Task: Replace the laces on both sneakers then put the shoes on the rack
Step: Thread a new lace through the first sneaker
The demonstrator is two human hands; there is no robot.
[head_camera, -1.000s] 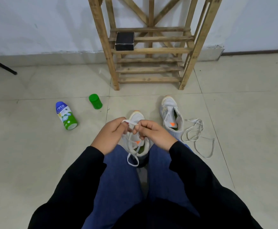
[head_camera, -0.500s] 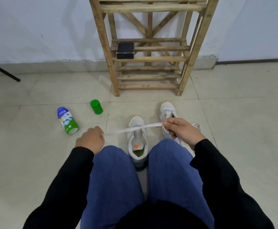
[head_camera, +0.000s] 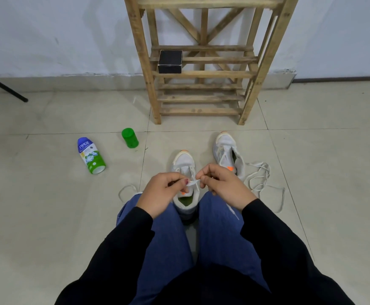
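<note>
Near sneaker (head_camera: 184, 162): white fabric upper, rounded toe with an orange edge, green insole visible in the opening. It stands upright on the tiled floor (head_camera: 47, 216) in front of the wooden rack (head_camera: 201, 73), toe toward the rack, heel between the person's knees.

Second sneaker (head_camera: 224, 148): same white fabric with an orange tab. It stands nearer the rack, in front of its right post, with the opening slack.

Hands: the left hand (head_camera: 159, 192) and right hand (head_camera: 225, 188) are close together above the near sneaker's tongue. Each pinches the flat white lace (head_camera: 193, 182) between thumb and curled fingers; a short span runs between them.

Loose lace (head_camera: 261, 181): flat, off-white, lying in irregular loops on the floor just beside the second sneaker, on the side away from the near sneaker. A further lace loop (head_camera: 124, 192) lies beside the left knee.

Rack: rough unfinished slats, crossed diagonal braces at the back. A black box (head_camera: 170, 61) sits at the left end of a middle shelf.

Left of the rack's front: a green cylindrical cap (head_camera: 130, 137) upright, and a glossy bottle (head_camera: 91, 158) with a blue, white and green label on its side.
</note>
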